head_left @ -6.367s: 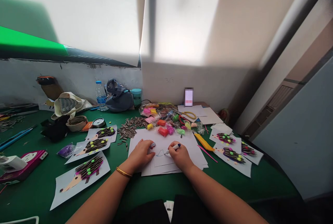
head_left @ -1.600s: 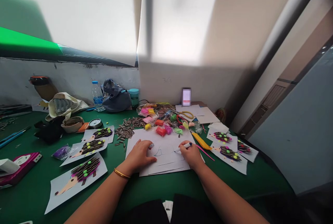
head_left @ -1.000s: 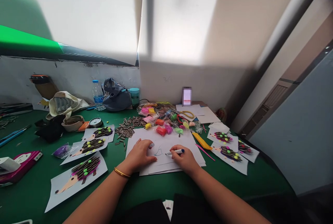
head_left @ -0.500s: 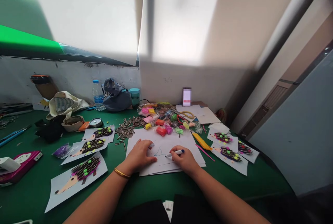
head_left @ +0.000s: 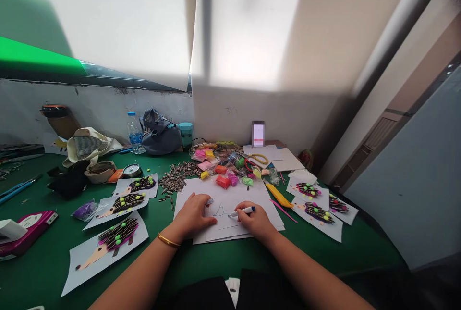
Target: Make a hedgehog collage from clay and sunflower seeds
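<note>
A white marker with a dark blue end (head_left: 248, 210) is pinched in my right hand (head_left: 256, 221), its tip down at the paper. Short dark curved lines are drawn on the top white sheet (head_left: 225, 226), left of the tip. My left hand (head_left: 194, 216) lies on the left part of the sheets, thumb stretched apart from the fingers. By its index fingertip is a small pale bit (head_left: 210, 201) that I cannot make out. More sheets lie under the top one.
Striped sunflower seeds (head_left: 180, 175) and bagged colored clay (head_left: 223, 181) lie beyond the paper. Hedgehog pictures stand left (head_left: 117, 238) and right (head_left: 317, 214). A yellow cutter (head_left: 279, 195) and pink stick (head_left: 284, 210) lie at right. A phone (head_left: 258, 134) leans on the wall.
Both hands stay almost in place, the marker tip still at the drawn lines. The view has shifted very slightly.
</note>
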The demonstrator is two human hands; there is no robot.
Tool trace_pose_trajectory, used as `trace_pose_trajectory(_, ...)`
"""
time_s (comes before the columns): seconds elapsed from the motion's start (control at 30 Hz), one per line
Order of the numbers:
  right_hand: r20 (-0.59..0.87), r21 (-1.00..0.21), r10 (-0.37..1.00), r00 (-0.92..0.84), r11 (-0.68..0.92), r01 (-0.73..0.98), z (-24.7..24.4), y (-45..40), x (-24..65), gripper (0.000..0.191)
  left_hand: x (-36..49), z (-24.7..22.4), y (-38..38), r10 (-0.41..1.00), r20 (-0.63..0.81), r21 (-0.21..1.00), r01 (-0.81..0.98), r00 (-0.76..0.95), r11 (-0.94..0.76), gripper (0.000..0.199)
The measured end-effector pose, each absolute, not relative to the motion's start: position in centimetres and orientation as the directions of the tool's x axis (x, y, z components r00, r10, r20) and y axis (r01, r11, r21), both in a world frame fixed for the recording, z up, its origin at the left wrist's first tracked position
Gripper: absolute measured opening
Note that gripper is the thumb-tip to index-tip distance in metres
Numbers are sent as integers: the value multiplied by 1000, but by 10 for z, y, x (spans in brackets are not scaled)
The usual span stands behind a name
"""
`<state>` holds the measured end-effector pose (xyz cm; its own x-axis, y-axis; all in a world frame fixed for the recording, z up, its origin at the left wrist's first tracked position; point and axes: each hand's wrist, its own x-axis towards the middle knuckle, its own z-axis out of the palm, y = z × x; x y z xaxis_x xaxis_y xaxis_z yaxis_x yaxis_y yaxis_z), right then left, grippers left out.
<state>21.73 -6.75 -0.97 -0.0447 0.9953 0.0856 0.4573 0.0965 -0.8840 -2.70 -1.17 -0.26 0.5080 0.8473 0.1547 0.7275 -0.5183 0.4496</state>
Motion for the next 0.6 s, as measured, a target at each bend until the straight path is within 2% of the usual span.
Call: trace_pose_trajectory(0.6,48,-892,995,-84,80,445,-8,-68,217,25,-27,-7,-10,840,185,446,718,510,-535,53)
